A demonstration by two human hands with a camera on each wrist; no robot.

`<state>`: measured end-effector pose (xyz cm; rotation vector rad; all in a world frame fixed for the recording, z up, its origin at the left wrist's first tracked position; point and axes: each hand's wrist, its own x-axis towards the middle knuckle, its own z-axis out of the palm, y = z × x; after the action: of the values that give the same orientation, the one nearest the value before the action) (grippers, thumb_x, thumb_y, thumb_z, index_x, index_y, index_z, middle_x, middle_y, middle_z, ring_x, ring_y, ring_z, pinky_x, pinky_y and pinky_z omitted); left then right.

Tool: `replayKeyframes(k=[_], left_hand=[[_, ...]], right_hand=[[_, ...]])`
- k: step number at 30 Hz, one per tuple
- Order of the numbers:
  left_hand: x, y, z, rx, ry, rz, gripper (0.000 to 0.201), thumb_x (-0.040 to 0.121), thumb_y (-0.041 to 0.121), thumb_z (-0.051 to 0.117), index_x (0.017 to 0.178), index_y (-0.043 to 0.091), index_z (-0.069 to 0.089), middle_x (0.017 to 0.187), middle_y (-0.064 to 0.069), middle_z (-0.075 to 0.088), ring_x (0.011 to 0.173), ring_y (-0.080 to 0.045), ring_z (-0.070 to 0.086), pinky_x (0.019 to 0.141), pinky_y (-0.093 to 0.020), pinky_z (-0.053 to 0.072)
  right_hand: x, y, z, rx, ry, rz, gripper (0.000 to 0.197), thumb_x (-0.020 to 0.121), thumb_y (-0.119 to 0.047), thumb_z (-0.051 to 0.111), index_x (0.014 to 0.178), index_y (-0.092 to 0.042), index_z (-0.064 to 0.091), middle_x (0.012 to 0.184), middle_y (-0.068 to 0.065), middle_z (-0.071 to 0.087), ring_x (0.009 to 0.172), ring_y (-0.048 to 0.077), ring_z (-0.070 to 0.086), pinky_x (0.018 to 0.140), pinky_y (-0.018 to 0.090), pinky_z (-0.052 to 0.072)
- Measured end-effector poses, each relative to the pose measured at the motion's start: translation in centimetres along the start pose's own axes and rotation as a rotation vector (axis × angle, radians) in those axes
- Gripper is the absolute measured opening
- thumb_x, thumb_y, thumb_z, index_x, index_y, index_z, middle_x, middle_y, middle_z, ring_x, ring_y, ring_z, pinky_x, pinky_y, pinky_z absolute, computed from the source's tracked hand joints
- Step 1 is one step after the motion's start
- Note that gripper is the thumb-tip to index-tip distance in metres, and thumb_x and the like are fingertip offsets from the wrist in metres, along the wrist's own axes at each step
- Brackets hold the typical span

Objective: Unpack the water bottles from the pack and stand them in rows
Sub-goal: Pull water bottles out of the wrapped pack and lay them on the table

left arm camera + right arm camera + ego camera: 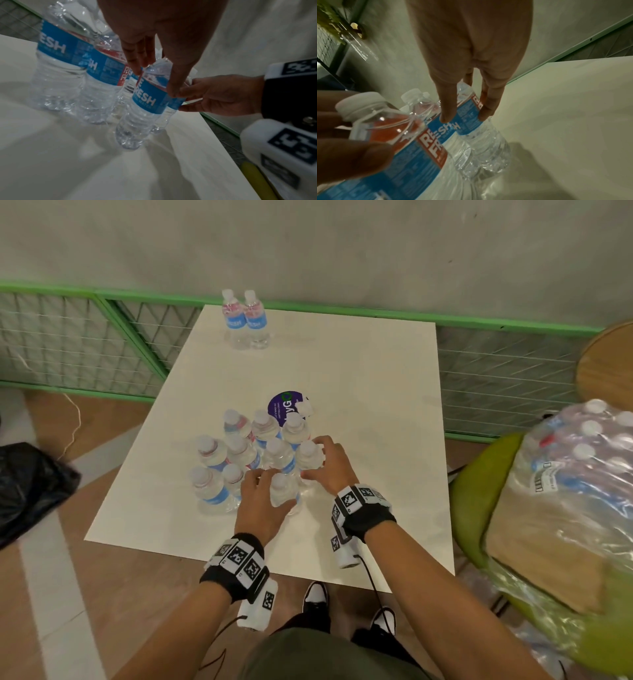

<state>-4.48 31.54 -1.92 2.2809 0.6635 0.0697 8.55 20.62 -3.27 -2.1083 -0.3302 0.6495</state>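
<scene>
Clear plastic bottle (286, 491) gripped by left hand (262, 501) fingers; right hand (329, 465) fingers curl round neighbouring bottle (309, 455). Both upright in loose cluster, white counter (376, 440) centre. Step: sorting into rows. Next: shift pair w/o toppling adjacent bottles.

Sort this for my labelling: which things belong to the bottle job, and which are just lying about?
Job: bottle cluster, far pair, wrapped pack, table, left hand and right hand, each gripping a bottle.
Lying about: black bag, purple sticker, green chair.
</scene>
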Motion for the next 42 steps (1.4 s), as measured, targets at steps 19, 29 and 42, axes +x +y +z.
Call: replayKeyframes(k=[19,29,42], left_hand=[[-1.3,4.4,5.0,0.469,0.025,0.45,0.04,0.078,0.024,0.049,0.117,0.015,0.05,0.116,-0.013,0.051,0.11,-0.033,0.041,0.087,-0.05,0.037],[-5.8,15.1,16.4,0.536,-0.901,0.676,0.025,0.094,0.03,0.044,0.118,0.023,0.05,0.118,0.003,0.053,0.109,-0.014,0.052,0.091,-0.027,0.041],[-9.1,24.5,24.9,0.339,-0.966,0.821,0.037,0.093,0.025,0.047,0.129,0.025,0.044,0.137,0.006,0.041,0.12,-0.015,0.049,0.101,-0.029,0.042]], right_hand=[[-15.8,14.6,-14.3,0.489,0.004,0.44,0.019,0.091,0.006,0.05,0.082,-0.008,0.058,0.079,0.007,0.061,0.061,0.012,0.059,0.055,0.018,0.051],[-23.0,20.9,-27.9,-0.614,0.158,0.767,0.019,0.082,-0.012,0.054,0.095,-0.007,0.068,0.103,0.015,0.067,0.104,0.03,0.063,0.079,0.028,0.051],[-21.3,26.2,-31.4,-0.222,0.242,0.863,0.045,0.1,-0.026,0.032,0.145,-0.023,0.033,0.157,0.006,0.022,0.141,0.022,0.03,0.114,0.029,0.029]])
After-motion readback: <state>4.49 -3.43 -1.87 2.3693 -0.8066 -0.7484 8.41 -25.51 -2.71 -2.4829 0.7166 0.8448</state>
